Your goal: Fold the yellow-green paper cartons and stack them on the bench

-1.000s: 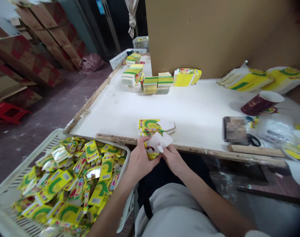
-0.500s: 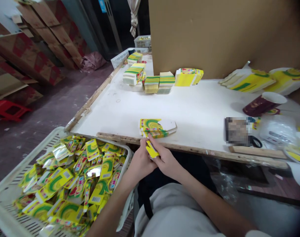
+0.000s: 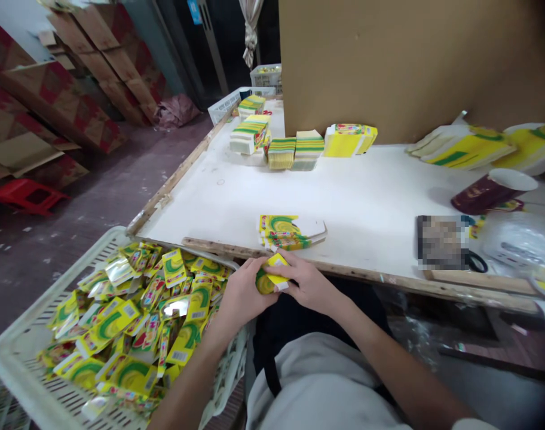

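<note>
Between my two hands, just off the table's front edge, is a small yellow and green printed carton (image 3: 265, 283). My left hand (image 3: 243, 294) is closed around its left side. On its right side my right hand (image 3: 309, 283) grips it, with fingers across the yellow panel and a white flap showing below. Parts of the carton are covered by my fingers. A little beyond my hands, a small pile of flat printed cartons (image 3: 281, 230) lies on the white table (image 3: 362, 203) near its wooden front edge.
A white plastic crate (image 3: 30, 382) full of yellow cartons stands at the left. Carton stacks (image 3: 281, 152) line the back by a cardboard panel (image 3: 389, 65). To the right are a dark red cup (image 3: 485, 192), black scissor handles (image 3: 476, 261) and a clear plastic bag (image 3: 521, 239).
The carton in my hands has turned and shows more of its yellow and green face and a white flap. My grip has shifted around it. The view has swung slightly left.
</note>
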`<act>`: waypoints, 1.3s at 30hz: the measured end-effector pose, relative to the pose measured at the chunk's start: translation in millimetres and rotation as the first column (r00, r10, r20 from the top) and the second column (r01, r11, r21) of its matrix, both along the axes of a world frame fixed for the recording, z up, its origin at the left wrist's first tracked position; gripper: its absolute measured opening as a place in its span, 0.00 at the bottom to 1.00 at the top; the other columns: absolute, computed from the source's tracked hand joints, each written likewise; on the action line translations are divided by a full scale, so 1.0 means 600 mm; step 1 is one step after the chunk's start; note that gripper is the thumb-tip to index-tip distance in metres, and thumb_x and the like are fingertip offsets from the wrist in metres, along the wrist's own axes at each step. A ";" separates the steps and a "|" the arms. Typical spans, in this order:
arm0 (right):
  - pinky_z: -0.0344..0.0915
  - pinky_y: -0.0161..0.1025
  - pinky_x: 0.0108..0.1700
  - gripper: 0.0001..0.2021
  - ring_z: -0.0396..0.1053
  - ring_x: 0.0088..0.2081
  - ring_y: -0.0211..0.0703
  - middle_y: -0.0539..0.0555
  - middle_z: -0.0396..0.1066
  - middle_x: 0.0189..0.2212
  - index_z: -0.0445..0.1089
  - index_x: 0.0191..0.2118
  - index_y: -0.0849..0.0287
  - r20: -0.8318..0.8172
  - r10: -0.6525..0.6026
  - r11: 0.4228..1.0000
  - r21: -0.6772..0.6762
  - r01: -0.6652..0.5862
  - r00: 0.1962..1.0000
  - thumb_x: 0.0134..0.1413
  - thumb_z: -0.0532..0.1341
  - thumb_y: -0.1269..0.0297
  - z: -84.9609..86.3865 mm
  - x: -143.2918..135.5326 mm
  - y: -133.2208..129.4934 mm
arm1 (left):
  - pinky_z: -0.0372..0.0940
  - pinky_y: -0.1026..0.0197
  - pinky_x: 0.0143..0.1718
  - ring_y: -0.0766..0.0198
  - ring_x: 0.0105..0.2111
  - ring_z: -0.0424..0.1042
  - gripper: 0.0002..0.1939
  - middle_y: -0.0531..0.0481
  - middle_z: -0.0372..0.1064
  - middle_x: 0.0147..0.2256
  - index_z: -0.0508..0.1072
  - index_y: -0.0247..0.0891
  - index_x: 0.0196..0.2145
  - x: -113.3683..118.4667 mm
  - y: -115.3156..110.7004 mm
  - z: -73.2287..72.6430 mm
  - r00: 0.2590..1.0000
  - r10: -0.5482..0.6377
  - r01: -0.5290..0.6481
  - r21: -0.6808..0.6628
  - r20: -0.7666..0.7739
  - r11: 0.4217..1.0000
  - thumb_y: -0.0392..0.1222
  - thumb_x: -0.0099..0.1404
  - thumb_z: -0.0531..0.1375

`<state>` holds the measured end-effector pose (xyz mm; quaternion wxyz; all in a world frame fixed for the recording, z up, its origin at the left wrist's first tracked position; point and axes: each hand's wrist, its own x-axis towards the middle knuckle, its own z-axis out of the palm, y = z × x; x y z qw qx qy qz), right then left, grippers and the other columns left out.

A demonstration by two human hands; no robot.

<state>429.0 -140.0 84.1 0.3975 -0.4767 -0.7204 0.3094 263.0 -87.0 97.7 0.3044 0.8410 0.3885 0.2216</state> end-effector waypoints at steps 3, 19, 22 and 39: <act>0.60 0.47 0.52 0.16 0.62 0.50 0.48 0.57 0.63 0.50 0.70 0.45 0.53 0.000 0.117 0.993 -0.005 -0.117 0.993 0.50 0.58 0.72 0.019 0.024 0.006 | 0.62 0.55 0.41 0.53 0.39 0.69 0.26 0.47 0.70 0.39 0.68 0.44 0.44 -0.003 0.003 0.002 0.999 0.003 -0.002 -0.020 0.048 1.000 0.39 0.44 0.64; 0.61 0.43 0.52 0.21 0.63 0.50 0.44 0.55 0.64 0.50 0.62 0.53 0.53 -0.217 -0.134 0.991 -0.018 0.134 0.967 0.52 0.56 0.68 0.003 0.038 0.035 | 0.61 0.55 0.40 0.50 0.38 0.69 0.26 0.44 0.70 0.39 0.67 0.42 0.45 -0.055 0.014 0.001 0.978 0.146 -0.136 0.075 -0.147 0.988 0.50 0.47 0.64; 0.57 0.45 0.53 0.20 0.60 0.51 0.48 0.58 0.63 0.49 0.63 0.51 0.57 0.143 -0.423 0.903 0.142 0.405 0.895 0.50 0.56 0.72 0.000 0.068 0.080 | 0.60 0.52 0.40 0.46 0.39 0.68 0.27 0.38 0.69 0.38 0.66 0.36 0.46 -0.122 0.036 -0.015 0.785 0.299 -0.244 0.172 -0.543 0.954 0.56 0.52 0.58; 0.57 0.44 0.44 0.20 0.64 0.42 0.51 0.61 0.67 0.41 0.66 0.47 0.63 0.657 -0.312 0.932 0.071 0.356 0.686 0.46 0.53 0.77 -0.008 0.072 0.133 | 0.50 0.42 0.52 0.37 0.57 0.47 0.46 0.27 0.45 0.57 0.49 0.29 0.58 -0.302 0.057 -0.163 0.513 0.692 -0.636 0.317 -0.507 0.704 0.64 0.51 0.54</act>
